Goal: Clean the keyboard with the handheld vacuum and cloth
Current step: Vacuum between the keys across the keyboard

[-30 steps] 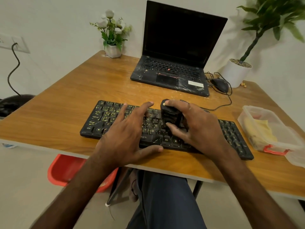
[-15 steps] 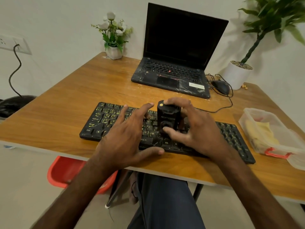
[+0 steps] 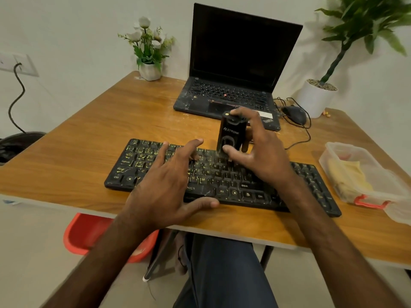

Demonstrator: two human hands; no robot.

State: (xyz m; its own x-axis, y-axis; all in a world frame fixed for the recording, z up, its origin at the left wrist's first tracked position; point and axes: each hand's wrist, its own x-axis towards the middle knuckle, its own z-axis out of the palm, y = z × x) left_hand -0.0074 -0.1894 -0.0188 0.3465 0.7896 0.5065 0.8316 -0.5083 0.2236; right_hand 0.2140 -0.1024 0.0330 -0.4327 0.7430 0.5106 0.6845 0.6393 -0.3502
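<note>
Vacuuming step: grips handheld vacuum (image 3: 231,134) upright in right hand (image 3: 260,154) over keyboard's (image 3: 222,176) far middle rows; steadies keyboard's left half with flat, spread left hand (image 3: 164,187) (holding nothing). Next, probably: needs slow passes along each key row.

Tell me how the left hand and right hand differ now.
The left hand lies flat, fingers spread, on the keyboard; the right hand grips the handheld vacuum. The left hand holds nothing; the right hand has the vacuum upright at the far key rows. Both are bare and over the keyboard.
</note>
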